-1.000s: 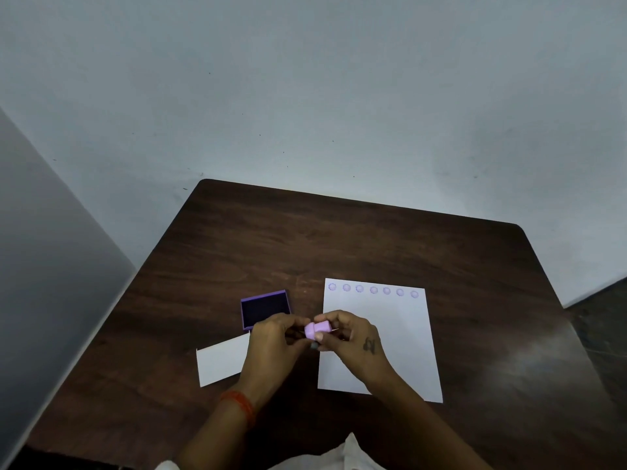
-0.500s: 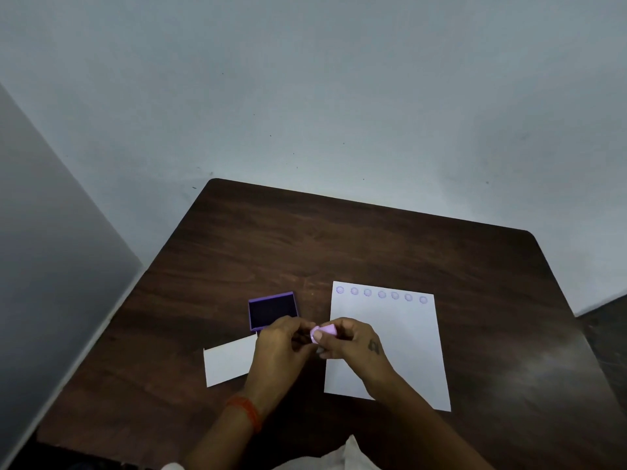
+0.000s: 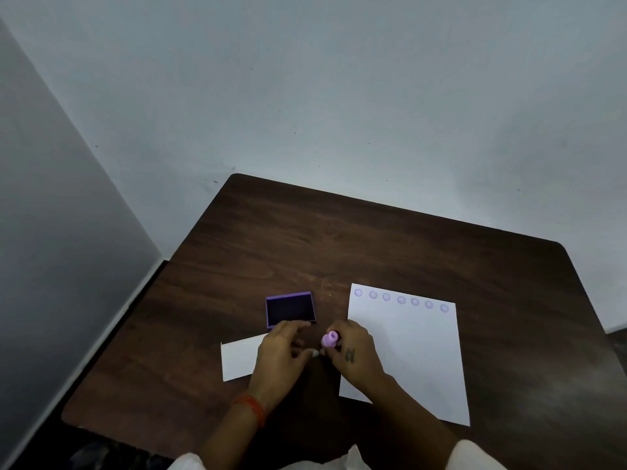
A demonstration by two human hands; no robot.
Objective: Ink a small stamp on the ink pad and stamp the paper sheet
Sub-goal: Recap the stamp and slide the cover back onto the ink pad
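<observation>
Setting: plain indoor room, type uncertain; reads as a bare desk corner in an office or study room rather than a kitchen or workshop. Evidence: dark wood-grain table with rounded corners, pushed close to a pale, unmarked painted wall. A second grey wall surface meets it at the left, forming a corner. Dark floor strip visible at far right. Table contents are stationery only: white paper sheet with a row of purple stamp marks along its far edge, a small white card, and an open purple ink pad. Lighting dim and even.
</observation>
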